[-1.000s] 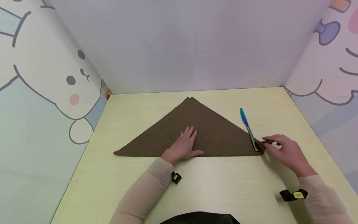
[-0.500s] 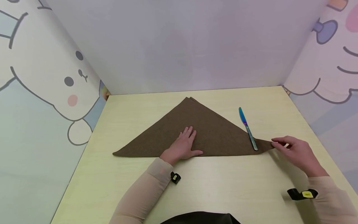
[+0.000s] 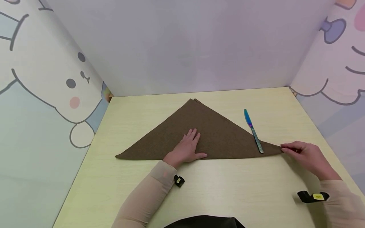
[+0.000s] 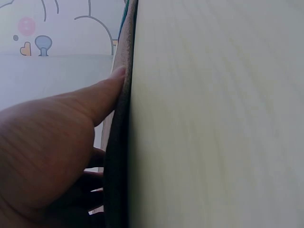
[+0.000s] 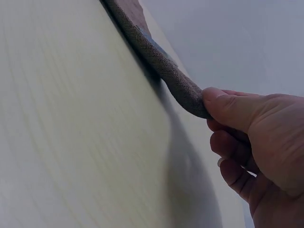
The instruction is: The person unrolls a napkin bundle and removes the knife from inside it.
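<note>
A brown cloth napkin (image 3: 222,136), folded into a triangle, lies with its long edge toward the person. My left hand (image 3: 186,148) rests flat on its middle, fingers spread and thumb along the near edge. Between thumb and fingers, my right hand (image 3: 306,156) pinches the napkin's right corner. In the right wrist view that corner (image 5: 190,97) is lifted above the tabletop, its shadow falling beneath. A table knife (image 3: 253,130) with an iridescent blue blade lies across the napkin's right part, handle on the cloth and blade reaching past the slanted edge.
The pale wooden table (image 3: 228,190) meets a plain light wall (image 3: 194,47) at the back. Panels with cartoon drawings stand at the left and right. A black object (image 3: 203,221) shows at the bottom edge.
My right hand has moved right, drawing out the napkin's right corner, which was folded up beside the knife handle and now extends to a point. My left hand has stayed in place.
</note>
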Available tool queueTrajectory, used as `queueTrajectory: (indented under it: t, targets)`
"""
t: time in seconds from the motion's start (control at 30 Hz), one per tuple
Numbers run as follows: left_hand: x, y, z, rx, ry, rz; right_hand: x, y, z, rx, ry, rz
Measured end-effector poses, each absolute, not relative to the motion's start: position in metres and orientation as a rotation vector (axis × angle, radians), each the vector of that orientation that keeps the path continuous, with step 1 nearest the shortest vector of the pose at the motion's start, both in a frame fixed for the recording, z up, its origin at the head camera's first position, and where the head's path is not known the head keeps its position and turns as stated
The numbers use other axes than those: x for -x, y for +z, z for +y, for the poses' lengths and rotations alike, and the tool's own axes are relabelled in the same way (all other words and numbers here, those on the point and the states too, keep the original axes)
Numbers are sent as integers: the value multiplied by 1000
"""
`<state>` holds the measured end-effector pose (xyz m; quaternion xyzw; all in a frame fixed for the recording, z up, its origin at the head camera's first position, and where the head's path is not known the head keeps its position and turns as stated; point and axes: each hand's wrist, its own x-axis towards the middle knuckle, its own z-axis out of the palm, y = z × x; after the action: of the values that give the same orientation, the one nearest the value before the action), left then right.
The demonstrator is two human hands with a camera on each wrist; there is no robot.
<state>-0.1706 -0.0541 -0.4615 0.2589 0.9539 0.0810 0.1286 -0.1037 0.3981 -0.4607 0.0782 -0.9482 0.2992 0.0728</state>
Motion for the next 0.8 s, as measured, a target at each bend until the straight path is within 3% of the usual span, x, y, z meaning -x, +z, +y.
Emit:
queueTrajectory:
  t: [0.8]
  targets:
    - [170, -460, -54, -746, 235, 2773, 112, -466, 399, -232, 680, -2990]
